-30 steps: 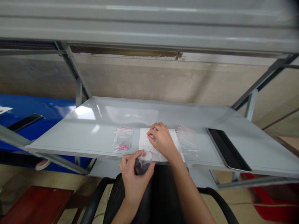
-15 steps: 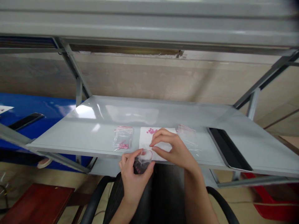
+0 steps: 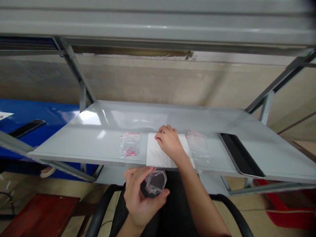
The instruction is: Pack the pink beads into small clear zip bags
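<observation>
In the head view my left hand [image 3: 142, 194] holds a small clear plastic bag [image 3: 156, 182] between thumb and fingers, just off the table's front edge. The bag's mouth gapes in a round shape. My right hand [image 3: 169, 141] rests over the far part of a white sheet of paper [image 3: 158, 156], its fingers curled together. What lies beneath or between those fingers is hidden. Left of the paper lies a zip bag [image 3: 130, 145] with several small pink pieces [image 3: 130, 153] at its bottom. Clear zip bags with red-lined tops [image 3: 198, 144] lie to the paper's right.
A dark tablet or phone [image 3: 240, 154] lies on the right of the grey table [image 3: 86, 141]. Metal frame legs [image 3: 75, 70] stand at both sides, with a shelf [image 3: 158, 26] overhead. A blue table [image 3: 56, 115] with another dark phone [image 3: 27, 128] stands left.
My right hand has moved from beside the held bag to the far part of the paper, covering the pink pieces there. My left hand and the bag have dropped slightly toward me.
</observation>
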Demonstrator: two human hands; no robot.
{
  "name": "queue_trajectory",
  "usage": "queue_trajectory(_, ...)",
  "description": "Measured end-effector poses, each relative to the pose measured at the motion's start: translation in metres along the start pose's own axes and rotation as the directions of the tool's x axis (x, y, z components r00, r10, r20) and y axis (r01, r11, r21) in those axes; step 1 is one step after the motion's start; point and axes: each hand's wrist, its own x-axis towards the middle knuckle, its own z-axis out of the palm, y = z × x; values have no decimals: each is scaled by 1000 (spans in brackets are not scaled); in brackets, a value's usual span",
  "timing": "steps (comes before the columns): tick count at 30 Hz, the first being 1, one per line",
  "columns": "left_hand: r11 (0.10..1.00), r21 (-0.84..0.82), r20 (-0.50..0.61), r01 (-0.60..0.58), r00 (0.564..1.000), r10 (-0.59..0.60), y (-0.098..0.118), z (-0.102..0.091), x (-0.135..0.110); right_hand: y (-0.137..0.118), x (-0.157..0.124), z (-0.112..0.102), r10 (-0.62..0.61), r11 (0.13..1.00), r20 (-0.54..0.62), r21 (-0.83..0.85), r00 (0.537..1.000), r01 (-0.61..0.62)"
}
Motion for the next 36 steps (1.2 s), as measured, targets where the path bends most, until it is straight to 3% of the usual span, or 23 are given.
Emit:
queue_trajectory(6,999,-26,27,28,999,-27,-2,3,1,-1,1,2,-25,997,-37,66,999,28)
queue_trajectory(10,989,61,78,133,987,-137,-3,4,3,-6,-8,-15,-83,976,-73,196,994,96)
queue_trajectory(12,975,107,93,195,974,-205,-4,5,4,-9,-17,-32,-148,931,-89,323,985,169)
queue_trajectory(16,958,155,78,243,963,-257,-5,6,4,-15,-38,-61,-274,738,-107,614,956,280)
queue_trajectory(19,957,148,72,248,963,-260,-5,7,4,-20,-48,-69,-338,685,-39,675,940,274)
queue_trajectory(22,976,66,91,210,972,-215,-2,5,3,-20,-52,-66,-286,650,-56,722,957,236)
queue_trajectory(28,997,-80,51,-12,999,16,6,-2,5,-7,-54,-53,-32,699,-163,702,986,139)
queue_trajectory(36,986,-30,-29,-162,987,161,15,-6,12,5,-49,-31,27,855,-235,510,972,99)
